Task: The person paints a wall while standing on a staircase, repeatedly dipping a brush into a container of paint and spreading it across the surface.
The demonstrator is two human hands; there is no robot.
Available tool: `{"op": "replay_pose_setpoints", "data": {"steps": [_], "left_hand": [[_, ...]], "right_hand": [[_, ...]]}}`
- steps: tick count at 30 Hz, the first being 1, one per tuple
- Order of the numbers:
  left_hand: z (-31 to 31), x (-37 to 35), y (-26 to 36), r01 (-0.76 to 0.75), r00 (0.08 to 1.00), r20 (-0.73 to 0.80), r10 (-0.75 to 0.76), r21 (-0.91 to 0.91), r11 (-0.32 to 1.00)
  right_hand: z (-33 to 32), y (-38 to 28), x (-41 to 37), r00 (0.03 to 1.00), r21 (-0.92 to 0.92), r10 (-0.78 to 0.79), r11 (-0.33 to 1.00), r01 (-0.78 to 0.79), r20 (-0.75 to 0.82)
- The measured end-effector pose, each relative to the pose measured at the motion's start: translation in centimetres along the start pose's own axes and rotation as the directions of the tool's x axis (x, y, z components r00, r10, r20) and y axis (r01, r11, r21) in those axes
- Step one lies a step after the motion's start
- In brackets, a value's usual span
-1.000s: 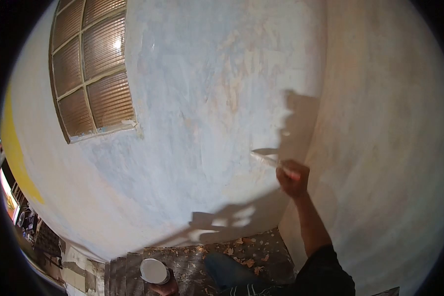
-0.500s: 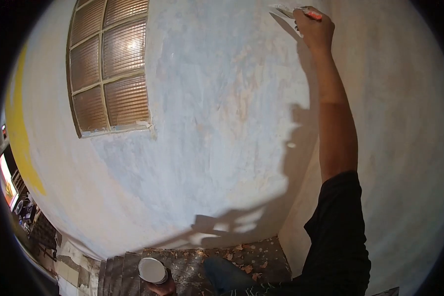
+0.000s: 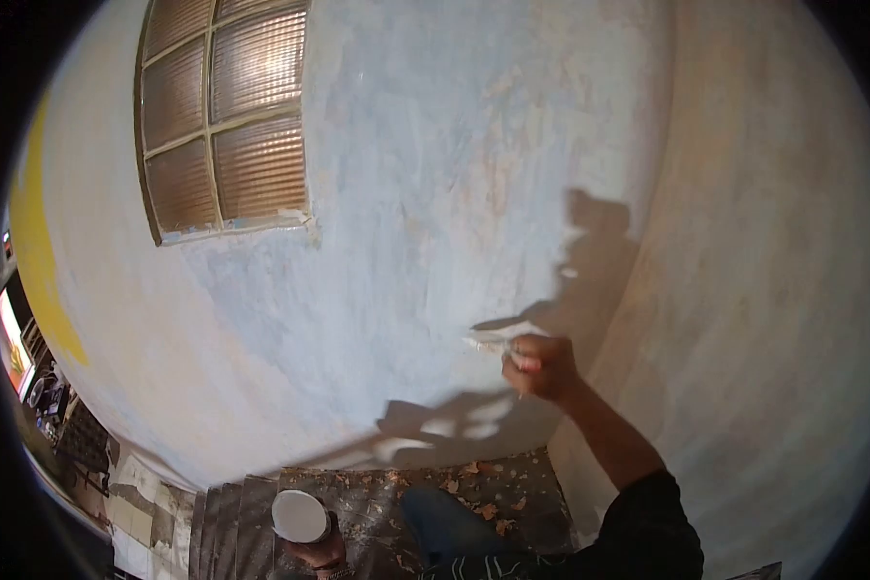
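Observation:
My right hand [image 3: 541, 367] is closed around a paintbrush [image 3: 490, 340] with a reddish handle and whitish bristles. The brush points left, its tip right at the pale, patchy wall [image 3: 387, 280] low near the corner, beside its own shadow. At the bottom of the view, my left hand [image 3: 319, 555] grips a round white tub [image 3: 328, 515] from below and the side. White paint [image 3: 299, 516] shows through the tub's open top. Most of the fingers under the tub are hidden.
A window [image 3: 258, 155] with ribbed panes is set in the wall at upper left. A second wall [image 3: 764, 290] meets it on the right. Dry leaves [image 3: 490, 510] lie on the dark floor by my knee [image 3: 445, 522]. Yellow paint [image 3: 43, 261] marks the far left wall.
My right hand has come down from high on the wall with the paintbrush, now low near the corner. The left hand still holds the tub. The view has shifted slightly.

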State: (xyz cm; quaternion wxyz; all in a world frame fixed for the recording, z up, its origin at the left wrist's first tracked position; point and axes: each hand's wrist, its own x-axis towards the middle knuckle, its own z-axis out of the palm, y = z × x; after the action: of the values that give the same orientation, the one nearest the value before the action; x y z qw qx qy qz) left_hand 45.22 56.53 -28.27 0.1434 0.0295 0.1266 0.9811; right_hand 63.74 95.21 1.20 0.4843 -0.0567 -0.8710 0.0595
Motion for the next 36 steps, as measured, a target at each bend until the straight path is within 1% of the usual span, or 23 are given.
{"op": "replay_pose_setpoints", "data": {"steps": [2,3,4,5,6,8,9,12,15,18,19,20,21,22,23,25,26,27,28,29,31,33,36], "left_hand": [[1.0,-0.4,-0.2,-0.003,1.0,-0.009,0.003,-0.001,1.0],[0.7,-0.5,-0.3,-0.008,0.999,-0.046,0.009,0.017,1.0],[0.2,-0.1,-0.4,-0.014,0.997,-0.08,0.017,0.033,0.999],[-0.1,0.0,-0.5,-0.022,0.993,-0.113,0.027,0.05,0.998],[0.2,-0.2,-0.3,-0.006,0.995,-0.096,0.01,0.039,0.999],[0.0,-0.5,-0.3,-0.015,0.993,-0.116,0.019,0.036,0.999],[0.0,-0.5,-0.2,-0.018,0.992,-0.123,0.022,0.036,0.999],[0.4,-0.8,-0.2,-0.038,0.998,-0.048,0.042,0.073,0.997],[-0.7,-0.7,-0.1,-0.027,0.998,-0.056,0.031,0.081,0.996],[-0.1,-0.8,0.1,0.004,0.994,-0.109,0.0,0.039,0.999],[-0.1,-0.7,0.1,0.007,0.994,-0.106,-0.002,0.049,0.999],[-0.4,-0.7,0.2,0.011,0.995,-0.103,-0.005,0.061,0.998],[-0.6,-0.8,0.2,0.012,0.995,-0.104,-0.005,0.07,0.997],[-0.7,-0.8,-0.1,0.002,0.998,-0.058,0.001,0.053,0.999],[-0.7,-0.8,-0.4,-0.017,0.999,-0.029,0.019,0.04,0.999],[-1.1,-1.4,0.2,-0.025,0.998,-0.055,0.023,-0.035,0.999],[-0.7,-1.5,0.6,-0.027,0.996,0.079,0.03,-0.035,0.999],[0.2,-1.9,0.8,-0.039,0.996,-0.089,0.029,-0.115,0.993],[1.0,-2.4,1.3,-0.046,0.997,-0.063,0.04,-0.101,0.994],[1.2,-2.7,1.6,-0.078,0.995,0.064,0.083,-0.069,0.995],[2.3,-3.6,2.7,-0.126,0.989,0.064,0.134,-0.12,0.985],[3.6,-4.6,4.5,-0.243,0.964,0.109,0.243,-0.015,0.97],[4.8,-6.2,7.0,-0.336,0.931,0.118,0.346,-0.101,0.937]], "right_hand": [[-1.0,1.0,4.7,0.997,-0.119,-0.075,0.99,0.074,0.003],[-1.5,2.3,7.7,0.974,0.188,-0.185,0.96,0.208,-0.133],[-3.3,2.9,11.6,0.875,-0.211,-0.482,0.861,0.464,-0.042],[-3.4,5.4,14.5,0.899,-0.011,-0.397,0.916,0.402,-0.183],[-4.9,6.9,18.5,0.935,-0.374,-0.317,0.896,0.241,-0.159],[-8.7,0.9,22.9,0.944,0.227,0.011,0.971,0.069,-0.33],[-9.5,-0.2,24.3,0.907,0.219,0.019,0.972,0.082,-0.422],[-10.1,-2.1,23.8,0.715,-0.148,-0.335,0.938,0.313,-0.613],[-6.9,2.4,19.3,0.754,-0.489,-0.508,0.824,0.285,-0.417],[-1.5,6.5,10.4,0.837,-0.544,-0.489,0.784,0.299,-0.244],[0.3,6.9,7.2,0.798,-0.342,-0.541,0.827,0.446,-0.265],[1.1,5.0,3.3,0.924,-0.35,-0.367,0.884,0.31,-0.111],[1.6,2.6,0.0,0.965,-0.29,-0.261,0.922,0.254,0.016],[2.6,1.5,-3.3,0.986,-0.171,-0.133,0.974,0.15,0.104],[3.4,-0.5,-5.6,0.99,0.111,0.028,0.993,-0.044,0.14],[7.1,-1.0,-11.4,0.97,0.053,0.101,0.992,-0.115,0.219],[8.9,-1.0,-14.1,0.944,0.093,0.182,0.972,-0.215,0.277],[10.2,-1.3,-16.3,0.903,0.114,0.263,0.942,-0.317,0.339],[11.4,-1.0,-18.3,0.853,0.114,0.339,0.904,-0.413,0.396],[12.0,-1.8,-18.6,0.838,0.131,0.366,0.884,-0.449,0.403],[13.1,-4.0,-18.7,0.802,0.143,0.44,0.836,-0.53,0.405],[15.0,-3.3,-18.6,0.829,0.152,0.335,0.885,-0.44,0.448],[18.7,-2.0,-18.4,0.879,0.216,0.207,0.922,-0.322,0.429]]}}
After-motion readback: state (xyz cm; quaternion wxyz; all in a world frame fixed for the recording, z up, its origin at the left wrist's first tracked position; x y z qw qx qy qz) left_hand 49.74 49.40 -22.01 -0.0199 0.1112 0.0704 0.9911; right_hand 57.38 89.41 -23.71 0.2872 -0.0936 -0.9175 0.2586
